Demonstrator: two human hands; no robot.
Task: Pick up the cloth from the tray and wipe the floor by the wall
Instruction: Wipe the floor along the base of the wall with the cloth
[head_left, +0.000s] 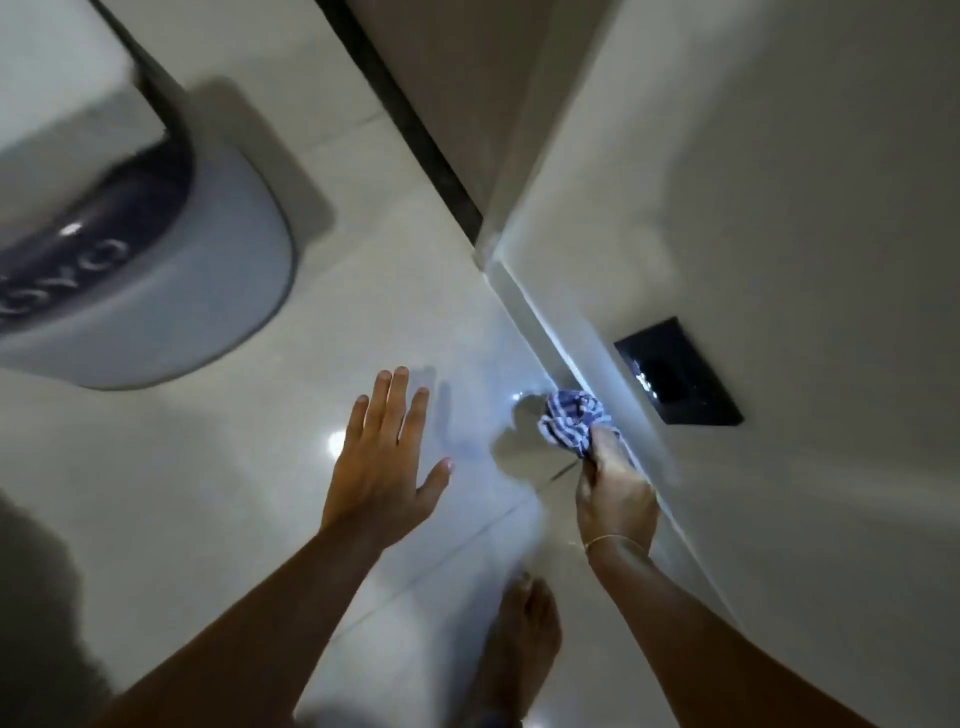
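Right hand (615, 499) fingers clench the cloth (569, 423) against the wall's base edge (550, 332); left hand (384, 462) splayed, empty.

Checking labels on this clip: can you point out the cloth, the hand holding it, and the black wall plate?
cloth (569, 423), head view, on the bunched striped part beyond the fingers.
right hand (615, 499), head view, on the back of the hand.
wall plate (678, 371), head view, on the middle of its black face.

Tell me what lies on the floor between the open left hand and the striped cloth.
Nothing: in the head view the stretch between the left hand and the cloth, gripped by the right hand, is bare glossy floor tile with only shadows and glare.
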